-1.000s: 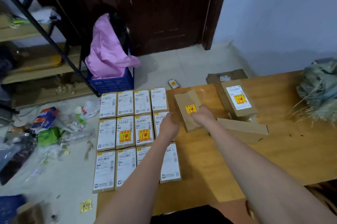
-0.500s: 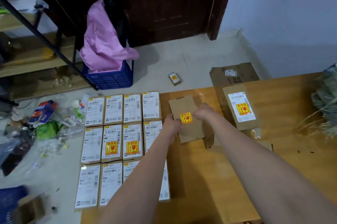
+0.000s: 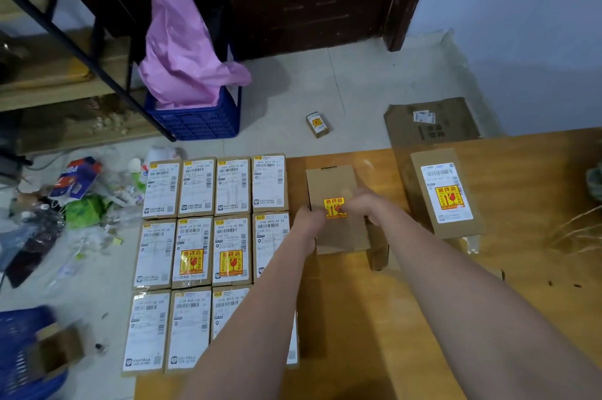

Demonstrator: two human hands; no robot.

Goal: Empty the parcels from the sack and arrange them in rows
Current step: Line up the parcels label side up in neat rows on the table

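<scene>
A brown cardboard parcel (image 3: 332, 184) with a yellow-red fragile sticker is held over the wooden table (image 3: 358, 318), just right of the laid-out parcels. My left hand (image 3: 309, 215) grips its left edge and my right hand (image 3: 365, 204) grips its right side. Several labelled parcels (image 3: 198, 188) lie in three rows on the table's left part. Another labelled parcel (image 3: 444, 191) lies further right. A further brown box (image 3: 378, 246) is partly hidden under my right forearm. The sack (image 3: 594, 181) shows only at the right edge.
A small parcel (image 3: 317, 124) and a flattened carton (image 3: 430, 121) lie on the floor beyond the table. A blue crate (image 3: 195, 119) holds a pink bag. Litter (image 3: 81, 197) covers the floor at left. A second blue basket (image 3: 22, 350) is at lower left.
Both hands have carried the sticker parcel left and nearer to the rows, and turned it more square to them. The view has tilted down.
</scene>
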